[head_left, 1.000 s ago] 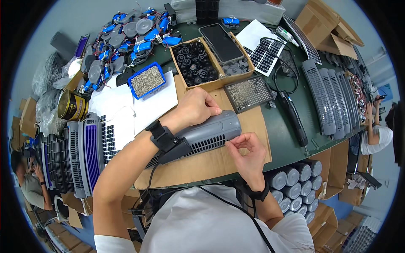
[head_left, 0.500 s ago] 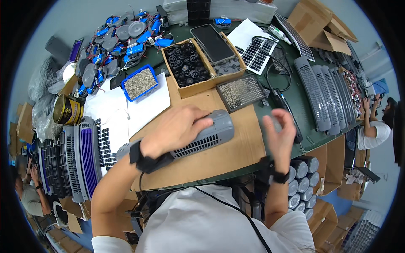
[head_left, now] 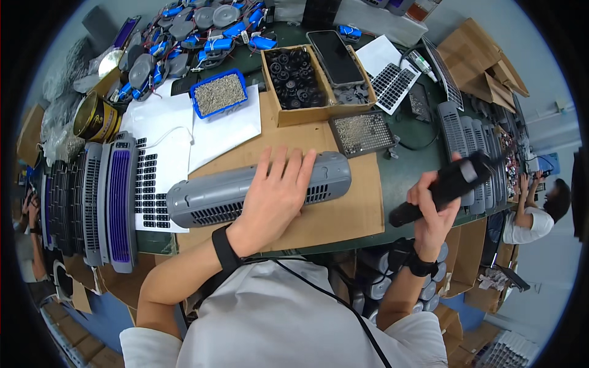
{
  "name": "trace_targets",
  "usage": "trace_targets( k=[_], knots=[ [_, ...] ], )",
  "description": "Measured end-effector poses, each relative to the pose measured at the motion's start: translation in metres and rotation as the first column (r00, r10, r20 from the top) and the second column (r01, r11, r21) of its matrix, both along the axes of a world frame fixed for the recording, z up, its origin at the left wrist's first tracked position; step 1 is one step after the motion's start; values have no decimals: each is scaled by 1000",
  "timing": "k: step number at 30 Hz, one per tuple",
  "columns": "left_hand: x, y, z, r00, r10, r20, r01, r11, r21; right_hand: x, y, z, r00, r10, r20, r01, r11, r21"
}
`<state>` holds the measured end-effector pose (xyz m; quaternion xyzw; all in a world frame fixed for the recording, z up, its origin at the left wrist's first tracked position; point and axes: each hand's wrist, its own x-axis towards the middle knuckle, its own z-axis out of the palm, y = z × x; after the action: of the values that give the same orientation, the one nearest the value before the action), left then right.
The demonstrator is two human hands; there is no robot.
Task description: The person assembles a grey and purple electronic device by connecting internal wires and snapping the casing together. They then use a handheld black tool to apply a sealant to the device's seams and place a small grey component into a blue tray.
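Note:
A long grey plastic housing (head_left: 215,185) with slotted vents lies across the brown cardboard sheet. My left hand (head_left: 275,199) rests on top of it, fingers stretched out and slightly spread. To the right, my right hand (head_left: 434,214) is wrapped round a black electric screwdriver (head_left: 453,185), held tilted above the table's right side. Motion blurs the tool's upper right end. Beyond the housing, a perforated tray (head_left: 363,134) holds small screws. A blue tray (head_left: 219,94) full of screws sits on white paper farther left.
A cardboard box (head_left: 300,116) of black round parts has a phone (head_left: 335,56) lying across it. Blue-wrapped batteries with grey discs (head_left: 205,46) pile up at the back left. More housings stand at left (head_left: 116,202) and right (head_left: 453,132). Co-workers sit at both sides.
My right hand has picked up the electric screwdriver from the table. My left hand has flattened out on the housing, and the housing's left end shows more. The view has shifted somewhat.

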<state>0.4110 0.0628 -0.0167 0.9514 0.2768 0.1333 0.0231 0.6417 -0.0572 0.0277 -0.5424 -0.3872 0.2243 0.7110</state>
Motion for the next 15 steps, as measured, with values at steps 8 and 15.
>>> trace_targets(
  k=[8, 15],
  knots=[
    [4, 5, -15, 996, -16, 90, 10, 998, 58, -56, 36, -5, 936, 342, -80, -267, 842, 469],
    [6, 7, -19, 994, -11, 113, -1, 994, 106, -70, 51, -7, 972, 233, -28, -205, 903, 377]
  ],
)
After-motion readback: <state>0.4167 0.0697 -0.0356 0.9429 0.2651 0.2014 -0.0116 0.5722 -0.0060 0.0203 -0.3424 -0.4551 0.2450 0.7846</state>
